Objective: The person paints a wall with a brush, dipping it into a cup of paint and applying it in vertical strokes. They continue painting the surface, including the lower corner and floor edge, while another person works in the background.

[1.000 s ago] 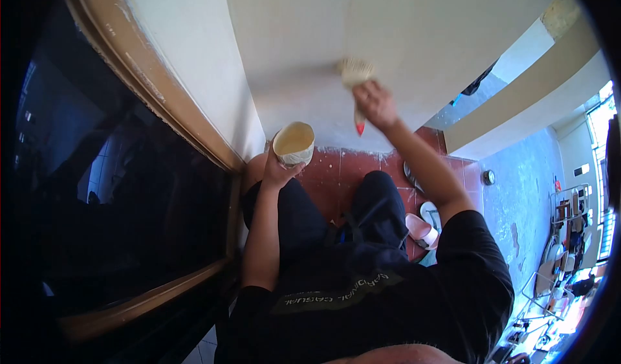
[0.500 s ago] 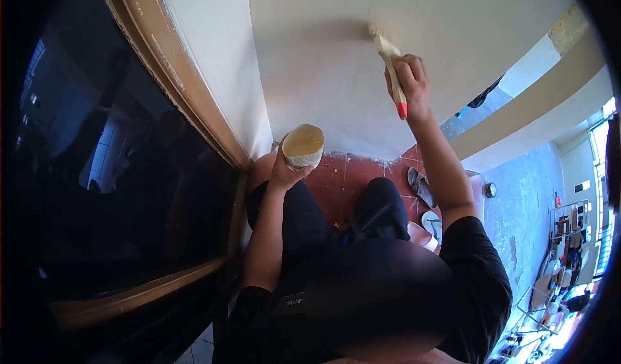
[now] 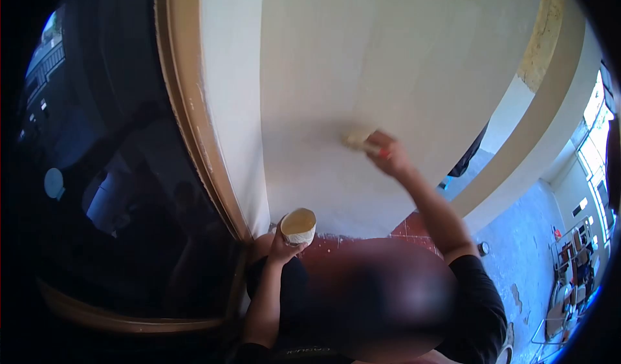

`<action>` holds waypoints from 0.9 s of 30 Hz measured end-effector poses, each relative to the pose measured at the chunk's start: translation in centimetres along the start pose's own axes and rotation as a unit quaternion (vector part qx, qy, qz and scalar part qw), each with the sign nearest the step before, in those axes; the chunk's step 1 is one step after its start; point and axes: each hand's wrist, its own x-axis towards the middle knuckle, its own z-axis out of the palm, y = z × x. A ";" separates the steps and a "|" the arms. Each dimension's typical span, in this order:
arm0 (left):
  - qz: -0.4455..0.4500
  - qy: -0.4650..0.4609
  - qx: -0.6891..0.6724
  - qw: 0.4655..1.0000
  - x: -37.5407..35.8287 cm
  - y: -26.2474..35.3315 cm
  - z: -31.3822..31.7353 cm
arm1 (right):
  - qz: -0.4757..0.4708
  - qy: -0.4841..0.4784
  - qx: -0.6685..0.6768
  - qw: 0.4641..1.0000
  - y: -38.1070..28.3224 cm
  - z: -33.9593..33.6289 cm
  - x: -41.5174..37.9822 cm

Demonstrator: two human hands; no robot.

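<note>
In my left hand (image 3: 284,246) is a white paint cup (image 3: 299,227) with pale yellowish paint inside, its mouth facing up. Fingers of my right hand (image 3: 390,155) are wrapped round a paintbrush (image 3: 358,138) with a red-tipped handle. The bristles are at the pale wall (image 3: 323,60), slightly blurred by motion. The cup is below and to the left of the brush, close to the wall's bottom edge.
A dark glass pane (image 3: 116,170) in a brown wooden frame (image 3: 184,73) stands on the left. Red floor tiles (image 3: 417,228) lie below the wall. At the right are a pale pillar (image 3: 537,131) and a cluttered rack (image 3: 572,260).
The view has tilted upward, so more wall shows and the cup appears lower. My right hand has moved down and left relative to my body, and the brush has turned more sideways.
</note>
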 end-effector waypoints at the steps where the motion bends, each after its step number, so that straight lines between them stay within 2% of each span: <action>1: -0.002 -0.002 0.003 1.000 0.2 0.2 0.1 | -0.048 0.059 -0.027 0.997 0.1 -2.8 2.4; 3: 0.002 -0.001 0.007 1.000 0.5 1.1 0.5 | -0.093 0.156 -0.022 0.983 -2.2 -8.9 7.2; 4: 0.006 -0.005 0.011 1.000 0.5 0.8 0.4 | -0.145 0.202 -0.045 0.968 -2.9 -11.3 8.9; 7: 0.014 -0.011 0.007 1.000 0.5 0.8 0.5 | -0.198 0.308 -0.125 0.922 -5.5 -16.2 12.7; 9: 0.015 -0.013 0.000 1.000 0.6 1.3 0.8 | -0.221 0.307 -0.226 0.898 -6.1 -17.5 13.4; 11: 0.013 -0.029 0.023 0.999 0.7 1.4 0.6 | -0.250 0.260 -0.271 0.892 -4.8 -15.2 13.2; 13: 0.028 -0.031 0.022 0.999 0.8 0.9 0.5 | -0.266 0.181 -0.258 0.911 -4.9 -11.9 11.1; 15: 0.039 -0.032 0.016 0.999 0.8 0.8 0.6 | -0.225 0.066 -0.234 0.944 -5.8 -9.9 8.9; 17: 0.026 -0.033 0.000 0.999 0.7 0.9 0.4 | -0.203 0.008 -0.163 0.965 -5.9 -10.4 8.8; 20: 0.022 -0.038 0.034 0.998 0.7 2.0 0.9 | -0.129 0.035 -0.084 0.987 -6.0 -14.2 13.4; 21: 0.020 -0.039 0.034 0.998 0.6 1.9 0.8 | -0.032 0.003 -0.088 0.996 -7.2 -15.9 15.5; 23: 0.015 -0.033 0.029 0.999 0.7 1.3 0.6 | -0.074 0.067 -0.047 0.994 -4.8 -18.0 19.7; 25: 0.014 -0.030 0.029 0.999 0.8 1.0 0.4 | -0.080 0.116 -0.128 0.982 -7.4 -20.8 21.6; 27: 0.009 -0.029 0.028 0.999 0.4 0.8 0.5 | -0.115 0.190 -0.139 0.965 -9.4 -22.5 21.8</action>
